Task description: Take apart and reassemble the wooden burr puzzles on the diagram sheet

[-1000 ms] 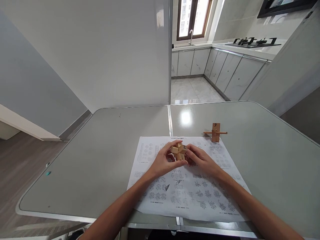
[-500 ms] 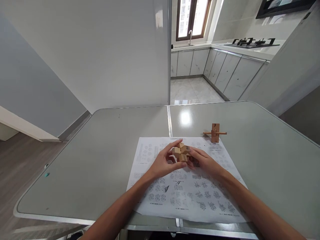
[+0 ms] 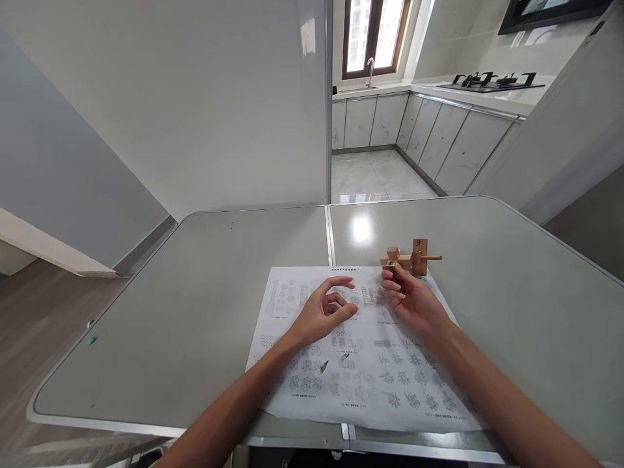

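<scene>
My right hand (image 3: pixel 412 298) reaches forward over the printed sheet (image 3: pixel 363 374) and pinches the near end of a small wooden block puzzle (image 3: pixel 396 257) with its fingertips. The puzzle sits right beside a second wooden cross-shaped piece (image 3: pixel 421 255) that stands upright on the table just past the sheet. My left hand (image 3: pixel 322 309) hovers over the sheet's upper left part, fingers loosely curled and apart, holding nothing.
The grey folding table (image 3: pixel 195 292) has a metal seam down its middle and rounded edges. A white wall panel (image 3: pixel 219 97) stands behind it. To the back right lies a kitchen with cabinets (image 3: pixel 439 136) and a window.
The puzzle left my left hand. My right hand carried it forward and right, next to the upright wooden piece. My left hand opened and stayed over the sheet.
</scene>
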A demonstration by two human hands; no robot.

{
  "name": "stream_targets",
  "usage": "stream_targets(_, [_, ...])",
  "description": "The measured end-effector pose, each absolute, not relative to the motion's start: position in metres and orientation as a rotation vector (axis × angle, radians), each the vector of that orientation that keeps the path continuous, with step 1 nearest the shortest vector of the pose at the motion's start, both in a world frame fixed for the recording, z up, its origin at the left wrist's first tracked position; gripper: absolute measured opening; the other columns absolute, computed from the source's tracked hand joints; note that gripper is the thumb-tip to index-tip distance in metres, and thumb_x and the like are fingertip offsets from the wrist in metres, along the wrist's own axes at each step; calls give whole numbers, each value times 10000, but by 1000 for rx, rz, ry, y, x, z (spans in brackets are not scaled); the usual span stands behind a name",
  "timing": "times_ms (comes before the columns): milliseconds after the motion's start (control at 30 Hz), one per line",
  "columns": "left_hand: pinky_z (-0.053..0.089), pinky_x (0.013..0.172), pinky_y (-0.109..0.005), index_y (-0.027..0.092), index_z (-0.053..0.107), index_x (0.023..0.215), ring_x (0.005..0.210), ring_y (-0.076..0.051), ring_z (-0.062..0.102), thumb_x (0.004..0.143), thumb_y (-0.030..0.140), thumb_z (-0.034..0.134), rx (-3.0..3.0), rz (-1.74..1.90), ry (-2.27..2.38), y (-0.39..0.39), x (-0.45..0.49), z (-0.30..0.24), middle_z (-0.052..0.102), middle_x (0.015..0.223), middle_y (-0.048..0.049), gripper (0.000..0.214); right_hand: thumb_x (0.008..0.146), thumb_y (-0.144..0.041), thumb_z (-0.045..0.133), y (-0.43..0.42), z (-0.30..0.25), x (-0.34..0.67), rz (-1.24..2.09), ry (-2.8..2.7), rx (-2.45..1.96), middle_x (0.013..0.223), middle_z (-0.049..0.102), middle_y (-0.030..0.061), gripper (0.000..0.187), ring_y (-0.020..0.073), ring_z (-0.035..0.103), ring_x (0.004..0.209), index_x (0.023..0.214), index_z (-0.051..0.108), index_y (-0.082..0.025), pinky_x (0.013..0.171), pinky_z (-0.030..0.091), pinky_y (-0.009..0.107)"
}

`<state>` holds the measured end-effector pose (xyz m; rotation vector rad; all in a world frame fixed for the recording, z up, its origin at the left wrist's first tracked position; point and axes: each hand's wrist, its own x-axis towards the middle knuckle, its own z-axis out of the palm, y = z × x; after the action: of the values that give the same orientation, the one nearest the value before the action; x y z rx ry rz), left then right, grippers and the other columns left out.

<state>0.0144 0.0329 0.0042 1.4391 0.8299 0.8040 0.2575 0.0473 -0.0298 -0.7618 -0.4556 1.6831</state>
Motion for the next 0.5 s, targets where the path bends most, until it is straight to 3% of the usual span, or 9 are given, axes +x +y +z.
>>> stream_targets(267, [504,663,-252,243,615,1339,800,-108,598,950,427,732,1465,774,795,35,13,3,611,1354,-120,446,980,-236,714,45,-22,252,1777,-289,-674,819,578,-5,86,71,487,551,928,647,-231,419,507,117])
stream_targets(500, [509,680,-271,201,680,1218,758,-120,595,953,440,711,1479,748,790,36,14,4,697,1124,-92,359,890,-325,855,37,-13,242,1847,-423,-778,765,595,-16,193,75,477,552,917,707,-204,412,474,147])
